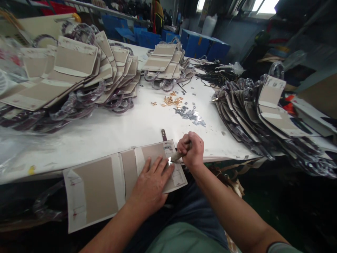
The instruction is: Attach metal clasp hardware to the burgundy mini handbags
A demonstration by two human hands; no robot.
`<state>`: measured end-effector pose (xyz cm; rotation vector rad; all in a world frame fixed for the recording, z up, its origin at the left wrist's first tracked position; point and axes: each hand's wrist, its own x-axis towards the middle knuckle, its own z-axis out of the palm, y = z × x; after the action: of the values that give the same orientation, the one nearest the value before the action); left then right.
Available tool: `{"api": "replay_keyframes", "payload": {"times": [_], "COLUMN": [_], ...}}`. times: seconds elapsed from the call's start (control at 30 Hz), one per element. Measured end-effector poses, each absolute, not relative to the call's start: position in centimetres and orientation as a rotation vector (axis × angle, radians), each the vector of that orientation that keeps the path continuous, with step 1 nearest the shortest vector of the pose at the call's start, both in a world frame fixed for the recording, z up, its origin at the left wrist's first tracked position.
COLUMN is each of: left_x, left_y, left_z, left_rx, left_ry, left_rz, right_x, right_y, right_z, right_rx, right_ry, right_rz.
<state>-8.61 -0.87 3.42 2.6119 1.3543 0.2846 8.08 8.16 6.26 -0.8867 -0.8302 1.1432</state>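
Note:
A beige bag panel with pale edge strips lies at the table's front edge, its left part over the edge. My left hand rests flat on its right section, fingers spread. My right hand is closed round a thick greyish tool handle. The tool slants down to the panel beside my left fingertips, close to a shiny metal piece; whether its tip touches that piece I cannot tell. A short dark strap with a metal fitting sticks out beyond the panel's far edge.
Small gold fittings and a heap of flat silver plates lie on the white table. Stacked bag panels with wrapped handles stand at left, centre back and right. Black straps and blue boxes are behind.

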Motion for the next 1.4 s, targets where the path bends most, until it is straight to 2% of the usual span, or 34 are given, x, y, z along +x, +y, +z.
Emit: {"api": "replay_keyframes", "payload": {"times": [0.23, 0.4, 0.63, 0.73, 0.93, 1.17, 1.4], "left_x": [-8.5, -8.7, -8.8, -8.9, -9.1, -8.6, -7.9], "left_y": [-1.5, -2.0, -2.1, -2.1, -2.0, -1.8, -2.6], "left_z": [3.9, 3.6, 4.3, 4.5, 3.7, 4.0, 5.5], "left_rx": [2.573, 2.542, 2.515, 2.505, 2.499, 2.514, 2.529], "left_ry": [1.401, 1.426, 1.391, 1.392, 1.356, 1.370, 1.421], "left_rz": [0.334, 0.368, 0.464, 0.442, 0.334, 0.270, 0.116], "right_x": [5.6, 4.1, 3.8, 4.5, 5.8, 6.1, 10.7], "right_y": [6.9, 7.4, 6.8, 7.0, 7.3, 7.0, 3.2], "right_z": [8.6, 10.3, 10.0, 9.8, 10.1, 7.8, 11.4], "right_rx": [-0.982, -0.955, -0.875, -0.866, -0.858, -0.915, -0.902], "right_ry": [-1.578, -1.683, -2.036, -2.012, -1.598, -1.450, -1.278], "right_rz": [1.133, 1.250, 1.125, 1.138, 1.234, 1.176, 1.141]}}
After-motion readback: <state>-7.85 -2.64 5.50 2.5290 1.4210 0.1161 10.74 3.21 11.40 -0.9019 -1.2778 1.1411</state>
